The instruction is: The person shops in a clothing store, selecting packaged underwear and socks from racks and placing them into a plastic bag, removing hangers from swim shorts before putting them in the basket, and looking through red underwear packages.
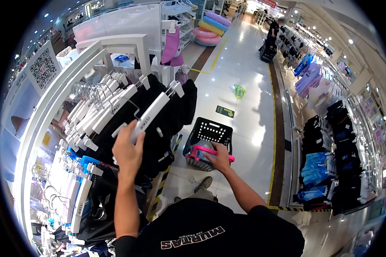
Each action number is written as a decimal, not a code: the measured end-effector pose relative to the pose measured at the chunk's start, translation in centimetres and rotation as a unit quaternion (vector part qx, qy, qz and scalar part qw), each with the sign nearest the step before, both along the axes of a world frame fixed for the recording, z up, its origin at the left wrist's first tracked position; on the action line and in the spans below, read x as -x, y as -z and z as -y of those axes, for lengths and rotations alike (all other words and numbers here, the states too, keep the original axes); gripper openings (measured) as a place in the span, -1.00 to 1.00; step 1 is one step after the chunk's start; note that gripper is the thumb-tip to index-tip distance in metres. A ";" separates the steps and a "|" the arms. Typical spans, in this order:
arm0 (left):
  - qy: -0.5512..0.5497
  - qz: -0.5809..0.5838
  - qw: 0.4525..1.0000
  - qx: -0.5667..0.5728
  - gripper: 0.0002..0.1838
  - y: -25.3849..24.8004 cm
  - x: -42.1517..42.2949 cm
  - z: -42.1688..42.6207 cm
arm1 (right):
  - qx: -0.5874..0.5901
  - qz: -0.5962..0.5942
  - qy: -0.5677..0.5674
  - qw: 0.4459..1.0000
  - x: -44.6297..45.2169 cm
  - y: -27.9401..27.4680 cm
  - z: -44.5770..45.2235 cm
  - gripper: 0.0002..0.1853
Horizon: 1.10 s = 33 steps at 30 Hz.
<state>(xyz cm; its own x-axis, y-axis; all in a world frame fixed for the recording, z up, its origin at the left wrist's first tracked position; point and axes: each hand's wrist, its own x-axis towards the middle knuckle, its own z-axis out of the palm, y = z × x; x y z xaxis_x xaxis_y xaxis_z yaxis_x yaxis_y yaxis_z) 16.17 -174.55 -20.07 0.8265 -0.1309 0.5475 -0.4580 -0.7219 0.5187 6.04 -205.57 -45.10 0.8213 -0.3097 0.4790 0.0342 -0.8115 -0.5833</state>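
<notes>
My left hand (128, 150) is closed around the end of a white clip hanger (155, 108) with lettering on its bar. A dark garment (180, 105) hangs near this hanger's far end, among several black garments on the rack. My right hand (219, 158) grips the pink handle (203, 149) of a black shopping basket (216, 129), low in front of me. Inside the basket lies a greyish item, partly hidden by the handle and my hand. The basket's wall has rows of holes.
A white-framed clothes rack (92, 45) with several hangers stands at my left. Folded inflatable-looking rings (211, 30) are stacked ahead. Another person (273, 30) stands up the aisle beside a dark cart or basket (268, 50). Clothes racks (317, 167) line the right side.
</notes>
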 end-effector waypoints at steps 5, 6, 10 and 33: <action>0.005 -0.141 0.970 0.197 -0.60 8.1 3.5 0.5 | -0.494 -0.080 -0.030 0.865 2.0 -6.2 -4.7 -0.64; 0.018 -0.169 0.952 0.254 -0.61 10.0 4.3 0.9 | -0.510 -0.098 -0.069 0.852 2.2 -6.9 -6.0 -0.62; 0.041 -0.323 0.888 0.326 -0.65 13.7 8.0 2.2 | -0.525 -0.165 -0.201 0.811 2.8 -8.8 -11.8 -0.41; 0.107 -0.403 0.841 0.346 -0.62 16.3 8.9 2.9 | -0.523 -0.215 -0.260 0.783 2.3 -11.1 -12.2 -0.51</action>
<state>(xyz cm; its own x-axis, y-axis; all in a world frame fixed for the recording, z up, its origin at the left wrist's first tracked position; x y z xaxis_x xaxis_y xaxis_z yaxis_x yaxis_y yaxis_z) 7.28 -177.45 -36.32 0.9638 -0.2035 -0.1722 0.1619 -0.0665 0.9846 3.72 -193.40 -34.01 0.9824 0.0814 -0.1680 -0.1800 0.1755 -0.9679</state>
